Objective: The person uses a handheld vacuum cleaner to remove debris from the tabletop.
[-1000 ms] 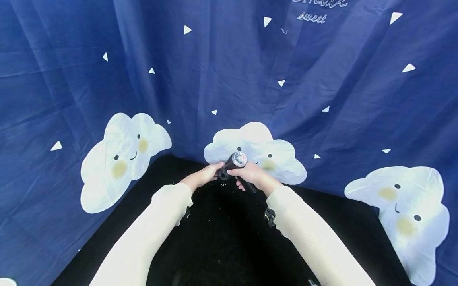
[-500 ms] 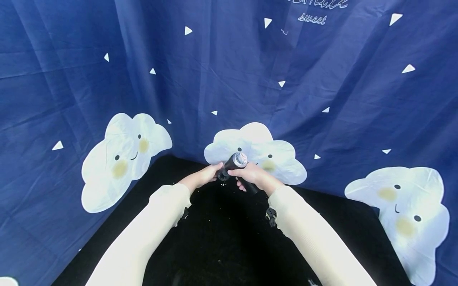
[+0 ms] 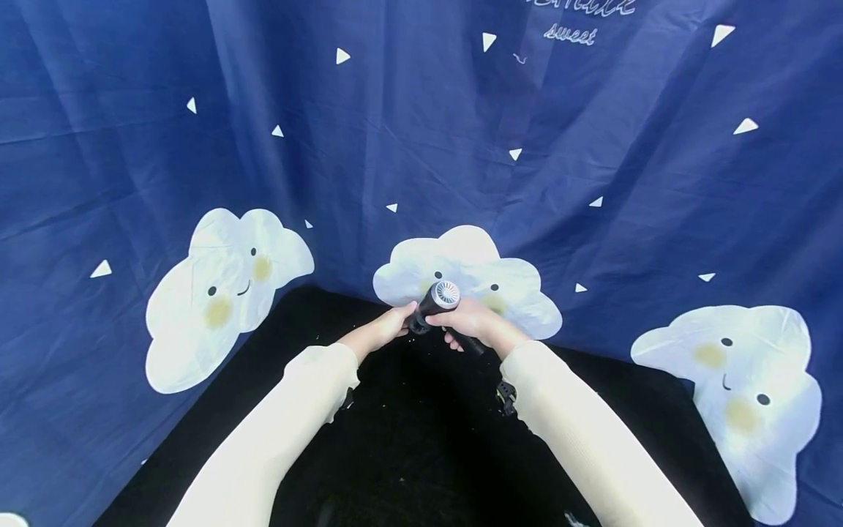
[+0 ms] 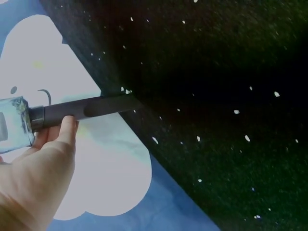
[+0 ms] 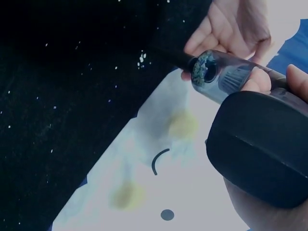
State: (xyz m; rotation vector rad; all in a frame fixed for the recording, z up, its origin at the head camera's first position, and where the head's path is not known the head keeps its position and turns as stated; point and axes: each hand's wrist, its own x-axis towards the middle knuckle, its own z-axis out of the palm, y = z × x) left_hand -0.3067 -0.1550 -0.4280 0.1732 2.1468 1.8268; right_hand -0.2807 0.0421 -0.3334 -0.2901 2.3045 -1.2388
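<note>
A black handheld vacuum cleaner [image 3: 432, 301] with a round silver vent points down at the black surface near its far edge. My right hand [image 3: 470, 320] grips it, the handle slanting out below the fingers. My left hand [image 3: 385, 327] holds the front end by the narrow nozzle [image 4: 65, 110], whose tip meets the dark surface. In the right wrist view the clear dust cup [image 5: 222, 79] shows fluffy debris inside, and the black handle end [image 5: 260, 149] hides part of my right hand. Small white crumbs [image 5: 141, 60] lie near the nozzle.
The black surface [image 3: 395, 439] carries many scattered white specks. Behind it hangs a blue curtain [image 3: 435, 132] with white triangles and smiling clouds. A bit of whitish stuff [image 3: 574, 520] lies at the bottom edge.
Both hands and the vacuum have shifted slightly to the right over the black surface. The grip of each hand looks the same.
</note>
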